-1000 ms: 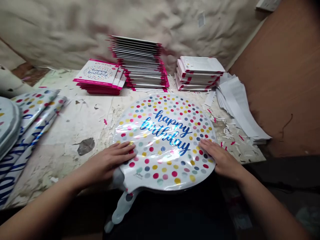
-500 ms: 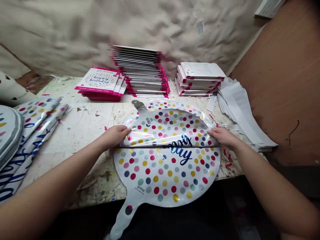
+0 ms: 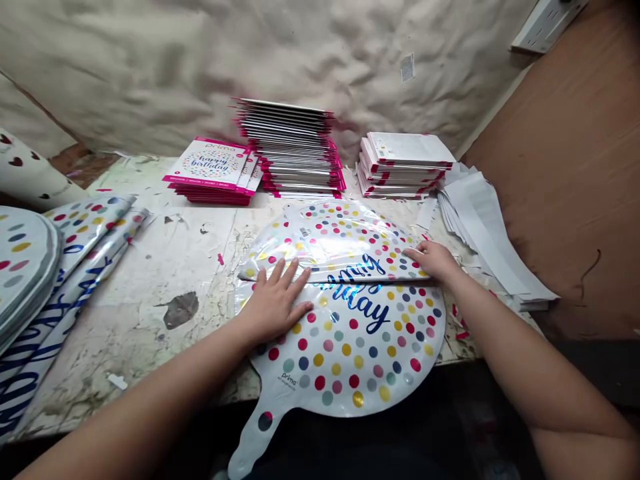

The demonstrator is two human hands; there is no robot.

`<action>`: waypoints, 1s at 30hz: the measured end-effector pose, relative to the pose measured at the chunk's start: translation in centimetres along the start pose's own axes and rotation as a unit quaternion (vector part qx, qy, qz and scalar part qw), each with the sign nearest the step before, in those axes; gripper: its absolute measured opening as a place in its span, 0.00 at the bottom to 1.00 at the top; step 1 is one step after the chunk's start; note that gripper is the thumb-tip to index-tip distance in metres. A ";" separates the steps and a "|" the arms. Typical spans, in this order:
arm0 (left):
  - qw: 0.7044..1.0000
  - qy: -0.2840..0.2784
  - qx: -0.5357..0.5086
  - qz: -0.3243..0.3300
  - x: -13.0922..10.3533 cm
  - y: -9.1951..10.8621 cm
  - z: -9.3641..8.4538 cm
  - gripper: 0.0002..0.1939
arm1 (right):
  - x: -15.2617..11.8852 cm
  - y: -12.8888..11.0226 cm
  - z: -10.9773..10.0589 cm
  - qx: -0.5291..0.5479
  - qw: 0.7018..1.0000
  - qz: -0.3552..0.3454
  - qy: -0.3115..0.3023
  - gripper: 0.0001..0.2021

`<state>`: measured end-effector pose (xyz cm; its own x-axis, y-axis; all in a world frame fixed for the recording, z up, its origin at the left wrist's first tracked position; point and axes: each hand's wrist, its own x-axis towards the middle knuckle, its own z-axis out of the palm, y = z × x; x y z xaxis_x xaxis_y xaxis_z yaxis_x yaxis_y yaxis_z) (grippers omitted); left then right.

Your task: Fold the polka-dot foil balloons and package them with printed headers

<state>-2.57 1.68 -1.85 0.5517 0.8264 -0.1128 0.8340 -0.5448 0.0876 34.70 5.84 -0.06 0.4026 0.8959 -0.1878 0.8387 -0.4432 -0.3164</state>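
A white foil balloon [image 3: 360, 360] with coloured dots and blue lettering lies flat at the table's front edge, its tail hanging over. Above it, a dotted foil sheet [image 3: 340, 233] is folded, its straight crease running across the middle. My left hand [image 3: 280, 300] rests palm down with fingers spread across the left part of the crease and the balloon below. At the right end of the fold, my right hand [image 3: 433, 259] has its fingers bent together on the foil; what it grips there is too small to make out.
Pink-edged card packs stand in a low stack [image 3: 210, 167], a tall stack [image 3: 295, 150] and a white-topped stack [image 3: 405, 160] by the wall. White paper strips [image 3: 490, 227] lie right. Dotted balloons [image 3: 25, 267] lie left.
The folded foil has gone down flatter, and more blue lettering shows. My left hand has let go of the left edge, moved right and spread out on the foil. My right hand has shifted slightly up.
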 end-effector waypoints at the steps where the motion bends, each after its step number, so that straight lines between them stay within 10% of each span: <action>1: 1.000 -0.001 0.001 0.000 0.1 -0.2 -0.1 0.33 | -0.6 -1.0 -0.2 -0.028 0.999 0.011 0.035 0.24; 4: 1.000 0.003 0.004 0.004 0.2 -0.2 -0.1 0.29 | -4.8 -5.7 0.5 -0.083 0.984 -0.070 0.143 0.30; 6: 1.000 0.006 0.008 0.003 0.3 0.0 0.0 0.29 | -8.3 -9.3 2.1 -0.054 0.959 -0.268 0.072 0.29; 9: 1.000 0.008 0.019 -0.001 0.3 0.0 0.2 0.29 | -11.6 -10.9 4.8 -0.041 0.923 -0.377 -0.058 0.33; 12: 1.000 0.004 0.020 0.001 0.3 -0.2 -0.1 0.28 | -11.5 -6.1 4.9 -0.042 0.949 -0.296 -0.102 0.36; 18: 1.000 0.014 0.008 0.011 1.3 2.6 -1.2 0.32 | -10.2 4.5 1.5 -0.131 0.980 -0.115 0.099 0.26; 25: 1.000 0.011 -0.027 0.004 2.3 7.1 0.2 0.42 | -9.5 0.2 2.0 -0.167 0.964 -0.168 0.118 0.21; 30: 0.999 0.025 -0.044 0.009 1.9 6.9 0.4 0.38 | -8.9 -8.8 -0.6 -0.147 0.937 -0.249 0.197 0.23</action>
<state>4.25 -0.62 -1.85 0.5634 0.8239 -0.0608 0.8186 -0.5468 0.1758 24.01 1.82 4.96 -0.0094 0.9566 0.2913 0.9999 0.0078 0.0069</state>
